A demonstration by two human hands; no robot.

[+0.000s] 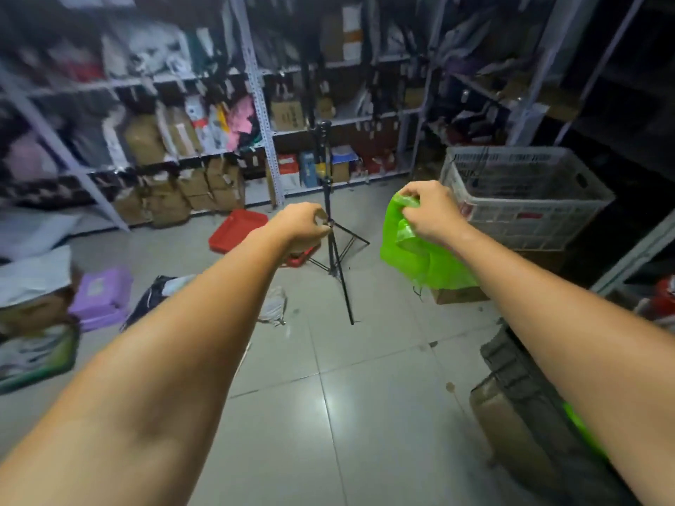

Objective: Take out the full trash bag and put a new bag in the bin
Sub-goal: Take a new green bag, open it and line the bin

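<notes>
A bright green plastic bag hangs in the air at the right of the head view, pinched at its top edge by my right hand. My left hand is stretched out beside it, about an arm's width to the left, with its fingers curled shut; nothing shows between them. Another strip of green plastic peeks out behind my right forearm near a dark bin-like container at the lower right. What is inside that container is hidden.
A black tripod stands on the tiled floor straight ahead. A red tray, a purple box and loose packets lie on the floor to the left. A white crate stands at the right; shelves of parcels line the back.
</notes>
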